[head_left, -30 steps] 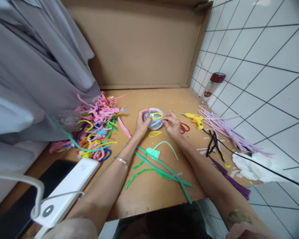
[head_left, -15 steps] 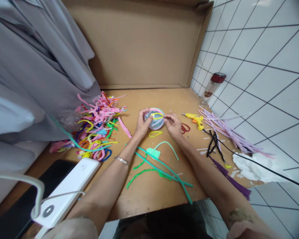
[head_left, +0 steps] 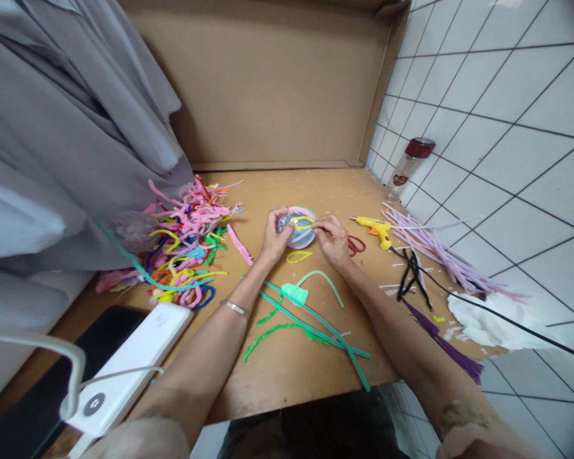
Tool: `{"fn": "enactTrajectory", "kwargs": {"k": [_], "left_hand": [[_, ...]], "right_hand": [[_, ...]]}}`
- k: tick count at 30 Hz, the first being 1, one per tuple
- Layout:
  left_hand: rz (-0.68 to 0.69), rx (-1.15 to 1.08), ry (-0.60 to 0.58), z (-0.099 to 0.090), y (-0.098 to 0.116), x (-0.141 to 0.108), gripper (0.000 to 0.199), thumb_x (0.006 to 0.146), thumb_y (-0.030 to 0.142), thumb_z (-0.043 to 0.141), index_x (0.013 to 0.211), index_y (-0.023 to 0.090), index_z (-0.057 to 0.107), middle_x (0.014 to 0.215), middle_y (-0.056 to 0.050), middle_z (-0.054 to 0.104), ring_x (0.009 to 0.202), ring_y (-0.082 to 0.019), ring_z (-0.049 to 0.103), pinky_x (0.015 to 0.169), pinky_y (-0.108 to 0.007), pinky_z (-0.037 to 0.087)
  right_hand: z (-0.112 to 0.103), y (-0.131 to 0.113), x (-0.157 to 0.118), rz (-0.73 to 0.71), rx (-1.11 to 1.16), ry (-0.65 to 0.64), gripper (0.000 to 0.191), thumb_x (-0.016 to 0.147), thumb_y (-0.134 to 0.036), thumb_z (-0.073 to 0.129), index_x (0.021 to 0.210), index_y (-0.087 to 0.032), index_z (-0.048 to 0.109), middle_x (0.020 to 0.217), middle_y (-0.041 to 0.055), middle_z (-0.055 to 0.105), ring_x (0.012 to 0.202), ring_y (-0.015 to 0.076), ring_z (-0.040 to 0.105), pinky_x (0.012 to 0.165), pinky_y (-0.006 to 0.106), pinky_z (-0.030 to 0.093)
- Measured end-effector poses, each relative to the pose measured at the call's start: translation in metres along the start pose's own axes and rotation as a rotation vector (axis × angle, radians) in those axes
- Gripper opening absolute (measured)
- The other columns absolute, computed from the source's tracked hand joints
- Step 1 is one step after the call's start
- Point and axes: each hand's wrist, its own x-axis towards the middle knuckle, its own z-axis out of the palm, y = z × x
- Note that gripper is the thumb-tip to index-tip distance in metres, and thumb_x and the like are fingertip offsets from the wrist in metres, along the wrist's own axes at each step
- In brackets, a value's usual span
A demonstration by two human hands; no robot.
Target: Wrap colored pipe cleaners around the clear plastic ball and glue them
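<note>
A clear round ball [head_left: 300, 240] ringed with pink, teal and pale strips is between my hands above the table. My left hand [head_left: 276, 237] is closed around its left side, thumb resting on the front. With pinched fingers, my right hand [head_left: 333, 240] is at the ball's right edge, on the end of a yellow pipe cleaner loop [head_left: 303, 220] that lies across the top of the ball. Just below is another yellow loop [head_left: 299, 257] on the table. Dark red pipe cleaner loops [head_left: 358, 246] lie beside my right hand, partly hidden by it.
A colourful pipe cleaner pile [head_left: 191, 236] lies left, above a white power bank [head_left: 129, 370]. Teal pipe cleaners [head_left: 316, 325] cross the front. To the right are a yellow glue gun [head_left: 374, 231] with its cord, lilac pipe cleaners [head_left: 440, 255], a bottle [head_left: 408, 169] and white tissue [head_left: 490, 322].
My right hand has shifted very slightly left along the yellow pipe cleaner at the ball's edge. My left hand keeps its hold, and the things on the table lie as before.
</note>
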Motion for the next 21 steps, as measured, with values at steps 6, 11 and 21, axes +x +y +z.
{"fn": "enactTrajectory", "kwargs": {"k": [6, 11, 21], "left_hand": [[-0.013, 0.002, 0.000, 0.0015, 0.0001, 0.0006, 0.036, 0.079, 0.036, 0.070, 0.110, 0.023, 0.057, 0.134, -0.010, 0.062, 0.137, -0.026, 0.053, 0.119, -0.044, 0.035], [-0.019, -0.010, 0.004, 0.0015, 0.0002, 0.0007, 0.038, 0.078, 0.038, 0.071, 0.110, 0.022, 0.058, 0.135, -0.011, 0.061, 0.134, -0.026, 0.055, 0.118, -0.043, 0.037], [-0.016, -0.018, 0.011, 0.0011, -0.0014, 0.0013, 0.037, 0.078, 0.040, 0.072, 0.109, 0.024, 0.059, 0.130, -0.009, 0.064, 0.133, -0.026, 0.055, 0.118, -0.044, 0.037]], "right_hand": [[-0.0015, 0.0007, 0.0007, -0.006, -0.040, -0.033, 0.016, 0.090, -0.021, 0.057, 0.085, -0.024, 0.072, 0.088, 0.0047, 0.068, 0.089, 0.0220, 0.064, 0.083, 0.039, 0.054], [-0.0019, -0.0002, 0.0004, -0.039, -0.068, -0.039, 0.018, 0.091, -0.021, 0.055, 0.085, -0.024, 0.071, 0.088, 0.0053, 0.066, 0.089, 0.0220, 0.064, 0.083, 0.039, 0.053], [0.0027, -0.0071, -0.0022, -0.039, -0.021, -0.018, 0.017, 0.094, -0.028, 0.056, 0.088, -0.025, 0.073, 0.091, 0.0060, 0.064, 0.093, 0.0226, 0.062, 0.086, 0.040, 0.054]]}}
